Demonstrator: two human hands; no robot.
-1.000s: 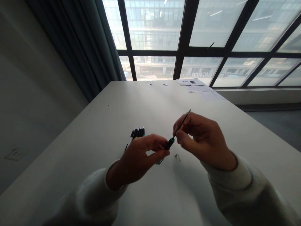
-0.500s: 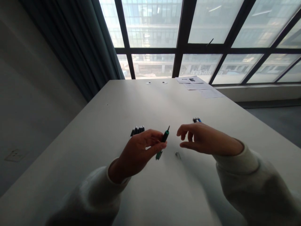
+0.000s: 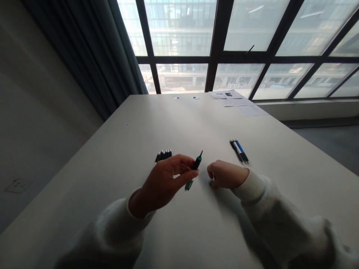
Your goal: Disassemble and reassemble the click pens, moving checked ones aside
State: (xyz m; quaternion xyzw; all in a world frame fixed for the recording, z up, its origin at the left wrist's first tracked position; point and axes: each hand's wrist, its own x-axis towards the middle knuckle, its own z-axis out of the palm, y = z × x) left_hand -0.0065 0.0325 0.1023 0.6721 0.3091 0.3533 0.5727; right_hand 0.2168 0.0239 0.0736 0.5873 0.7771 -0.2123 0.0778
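Note:
My left hand (image 3: 164, 183) is closed on a green pen (image 3: 198, 162) with a dark grip. The pen is tilted, its bare refill point sticking out at the top and its clip end showing below my fingers. No cone covers its front end. My right hand (image 3: 226, 174) is down at the table just right of the pen, with fingers curled and pinched round a small silver pen tip (image 3: 210, 183). Most of that piece is hidden by my fingers, and the thin piece beside it cannot be seen.
Several dark pens (image 3: 164, 155) lie in a row behind my left hand, partly covered by it. To the right rear lies a group of black, white and blue pens (image 3: 239, 151). Printed papers (image 3: 235, 100) rest at the far end of the white table (image 3: 179, 123), near the window.
My right hand has come down and slightly left onto the small silver piece, its fingers curling in. The pens at right rear have come into fuller view. My left hand holds still.

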